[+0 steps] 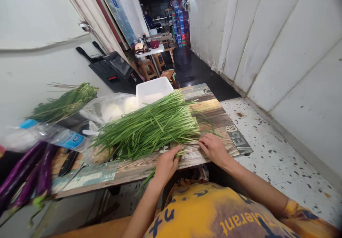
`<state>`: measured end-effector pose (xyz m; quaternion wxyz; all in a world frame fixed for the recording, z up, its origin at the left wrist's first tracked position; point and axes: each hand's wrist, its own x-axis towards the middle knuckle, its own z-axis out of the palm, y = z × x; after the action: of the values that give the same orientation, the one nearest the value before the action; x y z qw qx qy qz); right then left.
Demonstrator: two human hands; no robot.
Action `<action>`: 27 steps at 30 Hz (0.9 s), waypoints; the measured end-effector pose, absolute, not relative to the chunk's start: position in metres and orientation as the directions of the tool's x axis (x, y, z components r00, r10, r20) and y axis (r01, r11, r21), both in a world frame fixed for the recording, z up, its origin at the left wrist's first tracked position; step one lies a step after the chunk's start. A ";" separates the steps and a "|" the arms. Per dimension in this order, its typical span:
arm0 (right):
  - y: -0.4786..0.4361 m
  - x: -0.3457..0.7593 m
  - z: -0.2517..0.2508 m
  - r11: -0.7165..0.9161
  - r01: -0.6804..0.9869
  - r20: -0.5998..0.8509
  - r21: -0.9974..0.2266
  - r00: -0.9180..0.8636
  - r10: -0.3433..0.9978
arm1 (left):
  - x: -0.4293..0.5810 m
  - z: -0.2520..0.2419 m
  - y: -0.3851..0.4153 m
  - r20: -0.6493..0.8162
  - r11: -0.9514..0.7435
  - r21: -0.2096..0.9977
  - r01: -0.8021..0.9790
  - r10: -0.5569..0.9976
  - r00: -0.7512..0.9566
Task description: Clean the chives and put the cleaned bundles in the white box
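Note:
A large heap of garlic chives (pixel 149 126) lies across the wood-patterned table (pixel 128 170), pale stem ends toward the right. My left hand (pixel 167 165) is closed around a few chives at the near edge; their stem ends poke out past the thumb and green leaves hang below the table edge. Just right of the heap, my right hand (pixel 213 147) is closed, thumb and fingers pinching at a pale chive stem end. The fingertips partly hide what they grip. Some loose green strands lie beyond that hand.
Behind the heap stand a white plastic tub (pixel 153 88) and a clear bag (pixel 107 106) with pale round things. To the left are a water bottle (pixel 64 138), a black-handled knife (pixel 68 163), purple eggplants (pixel 44 170) and another bunch of greens (pixel 66 101). A white wall (pixel 283 42) runs along the right.

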<state>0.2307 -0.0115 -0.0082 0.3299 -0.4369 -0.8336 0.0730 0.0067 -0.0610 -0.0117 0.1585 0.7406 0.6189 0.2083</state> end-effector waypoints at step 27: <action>-0.033 0.242 0.021 0.767 0.377 0.632 -0.519 -0.435 0.641 | 0.045 0.019 -0.044 0.522 -0.658 0.348 0.668 0.728 0.445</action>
<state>0.2418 -0.0326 0.0208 0.4351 -0.3055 -0.8333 0.1518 0.0446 -0.0440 0.0188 0.0458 0.8488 0.4110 0.3294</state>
